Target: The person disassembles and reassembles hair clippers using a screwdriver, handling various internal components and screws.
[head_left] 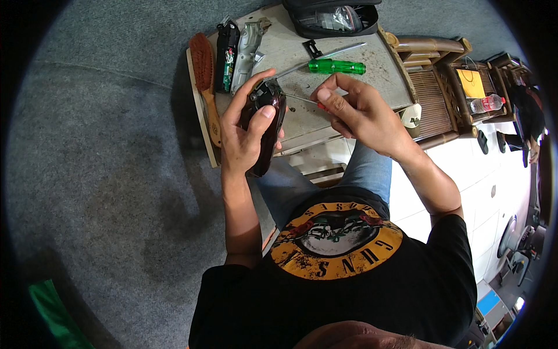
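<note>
My left hand [247,131] is wrapped around a dark red hair clipper [271,139], thumb on its front face. The clipper's top end is uncovered, with black and metal parts showing. My right hand [354,110] pinches a thin screwdriver [302,99], a bit of red showing at the fingertips. The screwdriver's thin shaft points left to the clipper's upper end; whether its tip sits in a screw is too small to tell. Beyond my hands lie a green screwdriver handle [337,67], a long metal shaft [337,52] and a small black bracket [312,49].
On the worn table [372,87], a wooden brush [203,70], a black clipper body with a circuit board [228,55] and a silver housing [249,52] lie left. A black case [302,26] stands at the back. A white round object [411,116] sits at the right edge, near a bamboo bench [430,99].
</note>
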Motion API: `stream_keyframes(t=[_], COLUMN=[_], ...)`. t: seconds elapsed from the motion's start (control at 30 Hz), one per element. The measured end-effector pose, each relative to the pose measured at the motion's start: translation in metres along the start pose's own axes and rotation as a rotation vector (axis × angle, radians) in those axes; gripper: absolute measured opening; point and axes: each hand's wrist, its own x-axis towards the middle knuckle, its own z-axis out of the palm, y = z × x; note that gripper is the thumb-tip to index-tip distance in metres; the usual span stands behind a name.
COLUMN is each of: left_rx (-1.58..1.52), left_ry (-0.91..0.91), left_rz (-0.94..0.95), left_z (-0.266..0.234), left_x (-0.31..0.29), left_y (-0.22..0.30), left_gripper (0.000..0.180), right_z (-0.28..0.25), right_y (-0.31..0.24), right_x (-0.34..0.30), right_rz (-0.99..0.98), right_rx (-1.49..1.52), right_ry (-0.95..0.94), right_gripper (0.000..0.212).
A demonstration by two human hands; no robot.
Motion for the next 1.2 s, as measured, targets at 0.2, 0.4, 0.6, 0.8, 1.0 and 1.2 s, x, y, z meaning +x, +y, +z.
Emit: stream_keyframes(t=[0.2,0.4,0.6,0.8,1.0,1.2], left_rx=[0.052,-0.017,0.005,0.058,0.016,-0.598], left_ry=[0.005,-0.002,0.003,-0.009,0.011,0.06], left_rz=[0.001,-0.008,-0.023,-0.027,-0.057,-0.127], left_z=[0.002,0.001,0.001,0.003,-0.001,-0.023], left_x=[0.001,0.001,0.001,0.002,0.001,0.014], left_y=[0.002,0.001,0.002,0.004,0.005,-0.017], left_gripper=[0.058,0.054,0.054,0.057,0.055,0.049], right_z=[0.003,0.005,-0.007,0.001,0.003,-0.001], right_y=[0.001,0.004,-0.008,-0.015,0.001,0.002], right_x=[-0.002,-0.002,0.002,-0.004,0.007,0.009], right_rz=[-0.531,-0.595,0.044,-0.215,-0.439,-0.319], right_rx=[-0.61,-0.721,-0.16,-0.484,-0.579,-0.477], right_ry=[0.149,0.205,-0.087,0.084,0.07,0.11], right_gripper=[0.021,0.02,0.024,0.022,0.019,0.016])
